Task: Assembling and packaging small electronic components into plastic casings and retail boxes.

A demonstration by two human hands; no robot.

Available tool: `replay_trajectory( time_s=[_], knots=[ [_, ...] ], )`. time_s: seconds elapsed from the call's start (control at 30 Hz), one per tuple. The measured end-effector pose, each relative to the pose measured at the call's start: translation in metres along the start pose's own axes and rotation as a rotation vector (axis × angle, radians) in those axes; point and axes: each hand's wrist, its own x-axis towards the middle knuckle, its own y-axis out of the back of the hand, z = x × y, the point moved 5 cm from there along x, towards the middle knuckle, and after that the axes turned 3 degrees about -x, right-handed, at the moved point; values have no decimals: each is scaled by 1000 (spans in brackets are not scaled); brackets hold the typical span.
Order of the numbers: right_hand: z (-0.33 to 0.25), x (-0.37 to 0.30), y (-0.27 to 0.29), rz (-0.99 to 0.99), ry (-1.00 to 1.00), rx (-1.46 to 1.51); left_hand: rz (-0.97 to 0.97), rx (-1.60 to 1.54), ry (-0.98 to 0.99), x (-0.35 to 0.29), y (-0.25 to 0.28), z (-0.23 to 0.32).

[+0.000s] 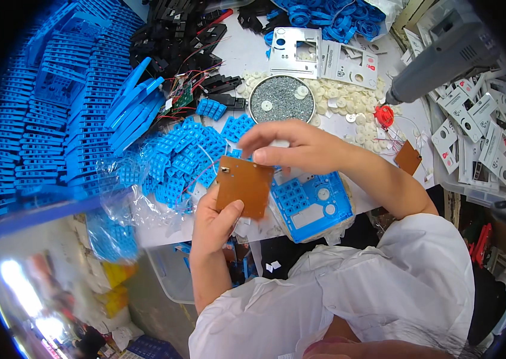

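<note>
My left hand (214,221) grips a brown circuit board (245,188) by its lower left edge, with the thumb lying on its face. A small metal part shows near the board's upper left corner. Over the board's top edge hovers my right hand (292,145), its thumb and fingers bent but apart; whether the thumb touches the board, I cannot tell. Just right of the board lies a blue plastic casing (313,206) with a blue keypad (291,196) set into it and white discs on it. Loose blue keypads (175,158) are heaped to the left.
A round dish of screws (280,102) stands behind my hands, among white discs (349,96). A grey power screwdriver (438,63) points in from the right, above a red round part (384,116). Blue casings (55,119) are stacked left; printed panels (480,125) fill a right-hand bin.
</note>
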Motion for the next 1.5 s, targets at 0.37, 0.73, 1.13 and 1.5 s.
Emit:
replay_trajectory(
  time_s=[0.37,0.73,1.13,1.5],
  knots=[
    [8,-11,-33,-225,-281,391,302,706,-521,-13,12,82],
    [8,-23,-39,138,-244,554,331,362,-352,-33,-28,-3],
    [7,-37,-45,143,-221,501,190,-54,-279,-26,-28,-14],
    [-20,-97,-38,173,-156,506,3,-15,-377,-35,-66,8]
  ],
)
